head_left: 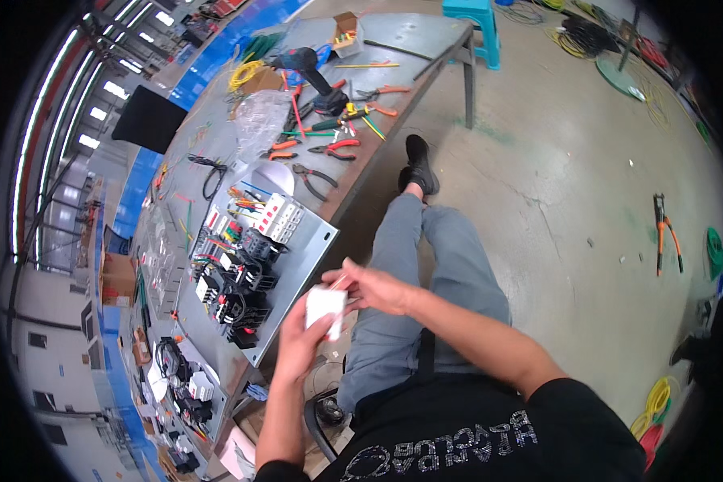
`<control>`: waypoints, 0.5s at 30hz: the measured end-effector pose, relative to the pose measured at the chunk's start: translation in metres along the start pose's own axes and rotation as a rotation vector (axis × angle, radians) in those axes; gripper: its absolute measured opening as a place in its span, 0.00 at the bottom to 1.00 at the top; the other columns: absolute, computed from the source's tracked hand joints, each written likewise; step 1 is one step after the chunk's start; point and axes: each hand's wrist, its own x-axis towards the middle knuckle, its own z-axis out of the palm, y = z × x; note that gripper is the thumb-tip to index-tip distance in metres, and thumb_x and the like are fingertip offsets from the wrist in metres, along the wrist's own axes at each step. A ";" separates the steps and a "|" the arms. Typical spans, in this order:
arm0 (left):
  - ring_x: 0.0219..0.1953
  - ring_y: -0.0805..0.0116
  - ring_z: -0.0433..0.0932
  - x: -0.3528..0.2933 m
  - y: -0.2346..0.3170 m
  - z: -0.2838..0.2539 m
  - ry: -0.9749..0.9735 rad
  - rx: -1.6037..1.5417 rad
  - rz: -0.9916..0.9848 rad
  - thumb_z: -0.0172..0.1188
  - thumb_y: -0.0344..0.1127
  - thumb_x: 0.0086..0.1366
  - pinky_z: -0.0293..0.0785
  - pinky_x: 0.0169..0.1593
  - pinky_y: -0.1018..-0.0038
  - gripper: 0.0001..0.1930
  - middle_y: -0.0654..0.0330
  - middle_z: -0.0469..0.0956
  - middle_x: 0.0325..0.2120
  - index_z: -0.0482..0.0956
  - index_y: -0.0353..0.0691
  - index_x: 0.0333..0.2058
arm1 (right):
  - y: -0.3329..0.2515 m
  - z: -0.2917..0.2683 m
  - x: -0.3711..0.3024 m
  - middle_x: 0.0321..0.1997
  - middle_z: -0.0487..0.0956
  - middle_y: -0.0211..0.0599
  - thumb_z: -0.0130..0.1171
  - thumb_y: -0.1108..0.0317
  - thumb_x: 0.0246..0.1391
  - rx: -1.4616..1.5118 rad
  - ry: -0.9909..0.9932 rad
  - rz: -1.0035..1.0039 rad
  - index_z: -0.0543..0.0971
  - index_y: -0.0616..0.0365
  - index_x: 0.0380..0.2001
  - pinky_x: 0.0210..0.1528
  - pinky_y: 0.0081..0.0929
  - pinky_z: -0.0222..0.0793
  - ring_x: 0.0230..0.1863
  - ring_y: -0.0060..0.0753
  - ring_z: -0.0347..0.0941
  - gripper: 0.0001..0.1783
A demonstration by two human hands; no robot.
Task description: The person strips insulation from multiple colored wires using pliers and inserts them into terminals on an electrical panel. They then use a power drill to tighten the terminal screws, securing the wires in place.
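Observation:
My left hand [296,344] is closed around a small white block-shaped piece [326,308], thumb across its near side. The piece is too blurred to tell its exact kind. My right hand [384,291] meets it at its upper right edge, fingers bent together in a pinch. What those fingers grip, if anything, I cannot make out. Both hands are over my lap, just right of a grey metal mounting plate [312,251]. On that plate sit black contactors [257,247], a row of white breakers [281,218] and coloured wires.
A metal-topped workbench [353,173] runs along my left, strewn with pliers [316,178], a cordless drill [309,76], clear plastic wrap [263,120] and a small carton [346,36]. Orange-handled cutters [663,237] lie on the floor at right. A teal stool [475,28] stands beyond the bench.

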 end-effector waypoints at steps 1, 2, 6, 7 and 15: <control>0.57 0.56 0.84 0.024 0.004 0.023 -0.080 -0.115 -0.003 0.61 0.26 0.70 0.86 0.55 0.61 0.29 0.50 0.79 0.58 0.67 0.32 0.68 | 0.003 -0.006 -0.004 0.68 0.77 0.34 0.41 0.38 0.77 0.012 0.030 -0.013 0.74 0.50 0.68 0.65 0.44 0.72 0.65 0.32 0.73 0.33; 0.56 0.57 0.84 0.042 0.007 0.038 -0.156 -0.137 -0.007 0.59 0.25 0.71 0.86 0.55 0.62 0.28 0.50 0.79 0.58 0.67 0.32 0.68 | 0.002 -0.018 -0.008 0.63 0.79 0.32 0.40 0.38 0.77 0.121 0.017 -0.168 0.77 0.49 0.65 0.56 0.38 0.77 0.59 0.32 0.77 0.32; 0.48 0.59 0.87 0.053 0.000 0.073 -0.225 -0.090 0.008 0.64 0.27 0.70 0.85 0.50 0.67 0.31 0.49 0.83 0.51 0.64 0.35 0.69 | -0.016 -0.023 -0.056 0.45 0.85 0.36 0.45 0.43 0.77 0.144 0.255 -0.395 0.80 0.58 0.54 0.47 0.29 0.78 0.46 0.31 0.82 0.28; 0.45 0.62 0.87 0.055 0.001 0.080 -0.199 -0.009 0.017 0.67 0.27 0.68 0.85 0.47 0.70 0.32 0.51 0.85 0.47 0.65 0.35 0.68 | -0.023 -0.030 -0.070 0.47 0.85 0.41 0.49 0.46 0.77 0.133 0.388 -0.489 0.80 0.60 0.53 0.53 0.33 0.79 0.49 0.35 0.83 0.26; 0.34 0.65 0.81 0.078 -0.002 0.078 -0.099 0.666 0.363 0.76 0.29 0.59 0.78 0.41 0.70 0.19 0.55 0.81 0.34 0.78 0.37 0.47 | -0.046 -0.003 -0.115 0.38 0.85 0.30 0.71 0.67 0.61 -0.967 0.553 -0.335 0.85 0.50 0.57 0.37 0.19 0.68 0.33 0.20 0.74 0.20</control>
